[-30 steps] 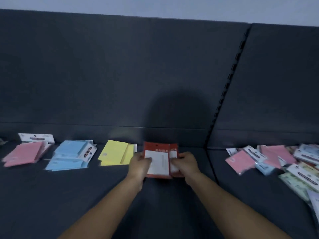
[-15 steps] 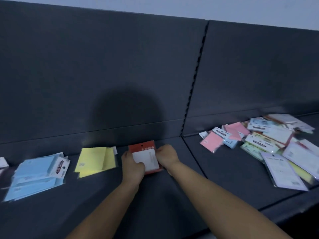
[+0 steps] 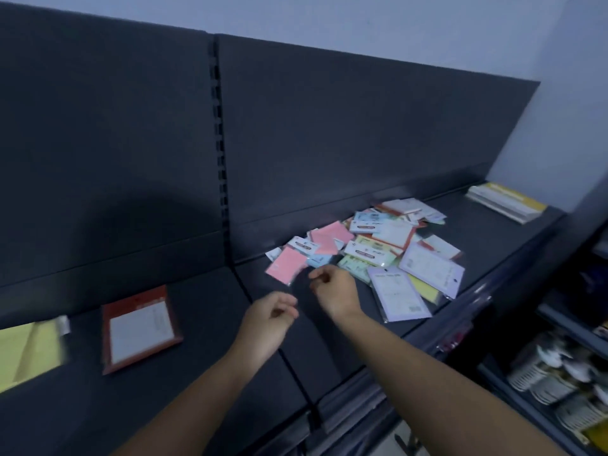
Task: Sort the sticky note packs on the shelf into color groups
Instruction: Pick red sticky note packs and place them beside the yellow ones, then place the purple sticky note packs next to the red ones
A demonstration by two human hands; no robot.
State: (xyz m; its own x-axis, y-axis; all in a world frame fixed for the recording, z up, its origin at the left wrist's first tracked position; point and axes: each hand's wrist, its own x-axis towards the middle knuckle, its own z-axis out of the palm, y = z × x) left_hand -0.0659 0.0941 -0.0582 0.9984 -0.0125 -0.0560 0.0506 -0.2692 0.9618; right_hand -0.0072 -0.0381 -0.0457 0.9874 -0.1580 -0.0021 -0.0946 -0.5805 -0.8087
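The unsorted heap of sticky note packs [image 3: 383, 245] lies on the right-hand section of the dark shelf [image 3: 204, 357], close to the back panel, with pink, pale blue, green, white and lavender packs overlapping one another. A pink pack [image 3: 287, 268] sits at the heap's near-left edge, and two large lavender packs [image 3: 399, 299] lie at its front, towards the shelf lip. On the left-hand section, well apart from the heap, a red pack [image 3: 139, 327] with a white panel lies flat, and just beside it on the left a yellow pack [image 3: 28, 350] is cut off by the frame edge and blurred. The right hand [image 3: 334, 291] hovers over the shelf just in front of the pink pack, its fingers loosely curled and holding nothing; whether a fingertip touches the pack cannot be told. The left hand [image 3: 268, 320] hangs near it, lower and to the left, above the seam between the two sections, fingers also loosely curled and empty. A slotted upright [image 3: 218, 143] divides the back panel. At the far right end of the shelf rests a stack of white and yellow booklets [image 3: 506, 202], and lower shelves to the right hold blurred goods [image 3: 556, 376].
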